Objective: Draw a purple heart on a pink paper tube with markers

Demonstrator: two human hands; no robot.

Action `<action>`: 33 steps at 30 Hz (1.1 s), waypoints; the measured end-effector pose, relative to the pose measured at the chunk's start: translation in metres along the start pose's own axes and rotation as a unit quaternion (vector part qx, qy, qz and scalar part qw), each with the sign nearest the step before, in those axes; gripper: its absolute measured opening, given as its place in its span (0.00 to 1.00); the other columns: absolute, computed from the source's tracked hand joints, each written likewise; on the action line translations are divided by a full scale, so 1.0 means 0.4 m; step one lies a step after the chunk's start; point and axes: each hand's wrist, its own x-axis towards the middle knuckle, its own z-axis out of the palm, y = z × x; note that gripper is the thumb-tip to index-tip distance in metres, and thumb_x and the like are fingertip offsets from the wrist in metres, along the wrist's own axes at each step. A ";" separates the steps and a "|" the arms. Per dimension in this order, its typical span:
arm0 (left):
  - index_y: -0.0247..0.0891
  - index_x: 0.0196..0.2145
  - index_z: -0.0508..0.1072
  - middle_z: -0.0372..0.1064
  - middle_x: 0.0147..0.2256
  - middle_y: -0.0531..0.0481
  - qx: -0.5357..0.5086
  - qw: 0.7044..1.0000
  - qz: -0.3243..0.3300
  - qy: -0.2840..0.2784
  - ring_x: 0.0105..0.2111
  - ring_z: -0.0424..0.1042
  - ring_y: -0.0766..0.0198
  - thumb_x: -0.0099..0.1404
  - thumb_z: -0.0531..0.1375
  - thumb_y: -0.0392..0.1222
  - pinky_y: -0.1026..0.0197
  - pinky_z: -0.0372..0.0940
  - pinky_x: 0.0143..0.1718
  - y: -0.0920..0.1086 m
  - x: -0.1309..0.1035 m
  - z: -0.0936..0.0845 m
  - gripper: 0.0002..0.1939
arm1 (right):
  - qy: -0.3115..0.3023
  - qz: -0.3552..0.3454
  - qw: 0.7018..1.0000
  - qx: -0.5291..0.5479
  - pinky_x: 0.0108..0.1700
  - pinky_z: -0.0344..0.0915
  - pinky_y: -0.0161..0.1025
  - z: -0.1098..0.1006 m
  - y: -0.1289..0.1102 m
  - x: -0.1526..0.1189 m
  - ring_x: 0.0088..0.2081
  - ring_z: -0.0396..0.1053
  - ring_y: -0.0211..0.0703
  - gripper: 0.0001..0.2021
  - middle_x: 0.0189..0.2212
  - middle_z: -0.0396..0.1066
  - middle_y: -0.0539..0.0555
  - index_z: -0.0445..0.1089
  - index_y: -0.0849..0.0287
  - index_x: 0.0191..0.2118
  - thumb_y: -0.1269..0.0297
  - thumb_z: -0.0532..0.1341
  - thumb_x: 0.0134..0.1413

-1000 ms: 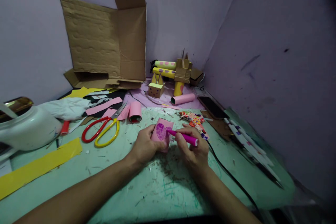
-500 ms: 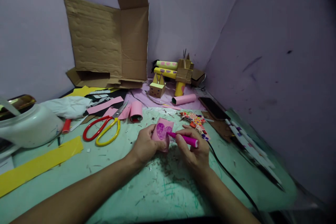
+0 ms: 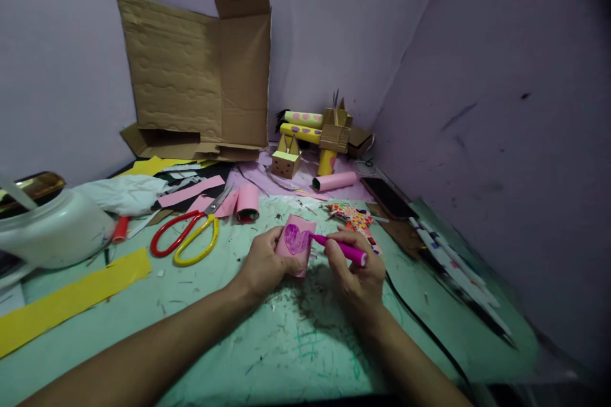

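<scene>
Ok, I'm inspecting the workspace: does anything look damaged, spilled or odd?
The cardboard has a ragged top flap, as if torn. Green scribbles and scattered dark bits mark the tabletop; no clear spill shows.

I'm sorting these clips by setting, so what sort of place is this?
Probably a craft table in the corner of a room: there are red-and-yellow scissors, cut strips of coloured paper and a cardboard animal box near the purplish walls.
</scene>
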 end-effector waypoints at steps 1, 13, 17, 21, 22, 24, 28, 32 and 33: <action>0.31 0.34 0.72 0.69 0.28 0.51 -0.001 1.000 -0.001 0.000 0.28 0.65 0.63 0.37 0.68 0.33 0.62 0.61 0.29 0.000 -0.001 0.000 0.21 | -0.007 -0.005 1.000 0.003 0.46 0.69 0.47 0.000 -0.001 0.000 0.29 0.73 0.43 0.03 0.23 0.73 0.48 0.70 0.56 0.31 0.70 0.59 0.53; 0.31 0.30 0.73 0.67 0.24 0.52 0.033 0.999 -0.008 -0.016 0.24 0.62 0.66 0.41 0.68 0.37 0.64 0.60 0.23 0.002 -0.010 0.012 0.16 | -0.021 -0.064 0.997 0.027 0.46 0.69 0.50 0.005 -0.001 -0.003 0.30 0.74 0.44 0.07 0.27 0.76 0.50 0.71 0.55 0.36 0.73 0.60 0.53; 0.31 0.31 0.73 0.68 0.26 0.51 0.035 0.999 0.002 -0.016 0.25 0.64 0.64 0.41 0.67 0.36 0.63 0.62 0.24 0.002 -0.008 0.010 0.16 | -0.030 -0.085 0.996 0.012 0.46 0.70 0.49 0.008 -0.001 0.003 0.30 0.75 0.44 0.07 0.28 0.76 0.50 0.71 0.56 0.36 0.73 0.61 0.52; 0.31 0.31 0.73 0.69 0.26 0.50 0.043 0.999 0.002 -0.010 0.26 0.65 0.63 0.40 0.66 0.34 0.63 0.64 0.25 0.000 -0.008 0.008 0.17 | -0.041 -0.084 0.996 0.001 0.46 0.69 0.49 0.008 0.000 0.002 0.29 0.74 0.43 0.05 0.27 0.76 0.50 0.70 0.56 0.35 0.72 0.60 0.52; 0.31 0.31 0.73 0.69 0.26 0.51 0.043 0.999 0.002 -0.009 0.26 0.65 0.63 0.40 0.66 0.34 0.63 0.64 0.25 -0.001 -0.008 0.007 0.16 | -0.046 -0.083 0.995 0.001 0.46 0.69 0.50 0.007 0.000 0.002 0.27 0.74 0.42 0.05 0.26 0.75 0.50 0.70 0.56 0.35 0.72 0.60 0.52; 0.32 0.30 0.73 0.68 0.26 0.51 0.041 0.999 -0.001 -0.009 0.26 0.65 0.63 0.40 0.66 0.34 0.62 0.64 0.25 -0.002 -0.008 0.007 0.15 | -0.053 -0.082 0.995 0.002 0.47 0.69 0.50 0.006 0.000 0.001 0.26 0.73 0.41 0.04 0.25 0.75 0.48 0.70 0.56 0.33 0.72 0.60 0.52; 0.31 0.32 0.75 0.69 0.27 0.50 0.043 0.999 0.002 -0.010 0.27 0.65 0.63 0.39 0.65 0.32 0.62 0.63 0.26 -0.001 -0.009 0.007 0.18 | -0.038 -0.072 0.997 -0.007 0.45 0.70 0.50 0.004 -0.002 0.002 0.28 0.74 0.44 0.05 0.26 0.75 0.50 0.70 0.55 0.35 0.71 0.59 0.53; 0.31 0.33 0.75 0.69 0.27 0.51 0.036 0.999 0.000 -0.012 0.26 0.64 0.63 0.39 0.66 0.32 0.64 0.61 0.25 0.001 -0.011 0.009 0.19 | -0.035 -0.068 0.997 -0.010 0.45 0.71 0.49 0.003 -0.003 0.004 0.29 0.75 0.45 0.05 0.26 0.76 0.50 0.70 0.54 0.35 0.71 0.59 0.53; 0.31 0.32 0.75 0.68 0.26 0.51 0.034 0.999 0.000 -0.011 0.26 0.63 0.64 0.39 0.66 0.32 0.64 0.61 0.25 0.001 -0.011 0.009 0.18 | -0.037 -0.069 0.997 -0.011 0.45 0.71 0.50 0.002 -0.004 0.005 0.29 0.75 0.45 0.05 0.26 0.76 0.50 0.70 0.54 0.34 0.71 0.59 0.53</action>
